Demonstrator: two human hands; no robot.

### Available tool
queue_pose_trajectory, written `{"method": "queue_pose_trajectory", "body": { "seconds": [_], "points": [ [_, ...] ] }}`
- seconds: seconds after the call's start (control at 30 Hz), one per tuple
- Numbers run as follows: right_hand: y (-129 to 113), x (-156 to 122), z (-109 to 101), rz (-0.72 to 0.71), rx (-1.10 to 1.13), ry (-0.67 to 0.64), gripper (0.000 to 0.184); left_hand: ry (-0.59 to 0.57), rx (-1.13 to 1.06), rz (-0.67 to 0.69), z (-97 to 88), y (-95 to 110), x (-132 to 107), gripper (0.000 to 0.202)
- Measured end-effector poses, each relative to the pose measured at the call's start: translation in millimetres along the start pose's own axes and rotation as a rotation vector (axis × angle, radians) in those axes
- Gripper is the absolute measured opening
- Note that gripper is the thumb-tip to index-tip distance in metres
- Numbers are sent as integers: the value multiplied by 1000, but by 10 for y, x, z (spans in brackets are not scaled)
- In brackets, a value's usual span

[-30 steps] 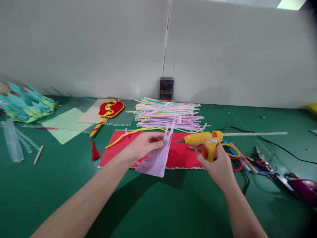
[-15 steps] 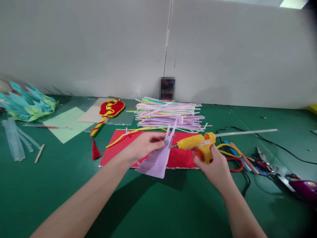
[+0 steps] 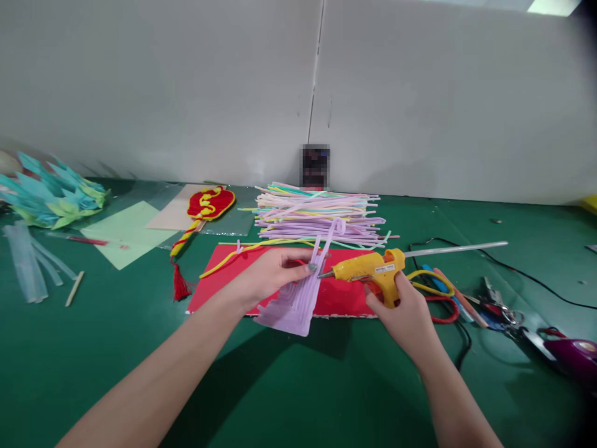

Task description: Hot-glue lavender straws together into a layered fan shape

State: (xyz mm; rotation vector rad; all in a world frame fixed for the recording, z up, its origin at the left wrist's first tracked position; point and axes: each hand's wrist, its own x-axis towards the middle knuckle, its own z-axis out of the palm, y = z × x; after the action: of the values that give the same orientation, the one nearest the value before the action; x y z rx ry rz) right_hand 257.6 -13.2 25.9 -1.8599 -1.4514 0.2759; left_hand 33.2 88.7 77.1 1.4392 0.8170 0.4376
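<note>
My left hand [image 3: 277, 274] pinches a flat fan-shaped piece of lilac pipe cleaners [image 3: 295, 308], laid side by side, with bent ends sticking up above the fingers. In my right hand [image 3: 405, 317] is a yellow hot glue gun [image 3: 368, 267], its nozzle pointing left at the edge of the lilac piece. Whether the tip touches is too fine to tell. A long clear glue stick [image 3: 457, 249] juts from the gun's back. Beneath both hands lies a red board [image 3: 347, 298].
A pile of pastel pipe cleaners [image 3: 321, 214] lies behind the board. To the left are a red and yellow fan ornament [image 3: 209, 204], green paper [image 3: 130, 233] and a blue-green paper craft [image 3: 56, 193]. Scissors [image 3: 443, 308], a black cord [image 3: 522, 270] and pliers [image 3: 569, 351] lie right.
The glue stick behind the gun sticks out a little less than before. My left hand and the lilac piece have hardly moved.
</note>
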Motion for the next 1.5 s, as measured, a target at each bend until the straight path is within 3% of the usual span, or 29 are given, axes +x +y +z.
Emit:
{"method": "queue_pose_trajectory", "body": {
  "seconds": [1.5],
  "points": [
    [15,32,-12,-34,-37,116,14,-9,70,-34,21,-19,-7,33]
  ]
}}
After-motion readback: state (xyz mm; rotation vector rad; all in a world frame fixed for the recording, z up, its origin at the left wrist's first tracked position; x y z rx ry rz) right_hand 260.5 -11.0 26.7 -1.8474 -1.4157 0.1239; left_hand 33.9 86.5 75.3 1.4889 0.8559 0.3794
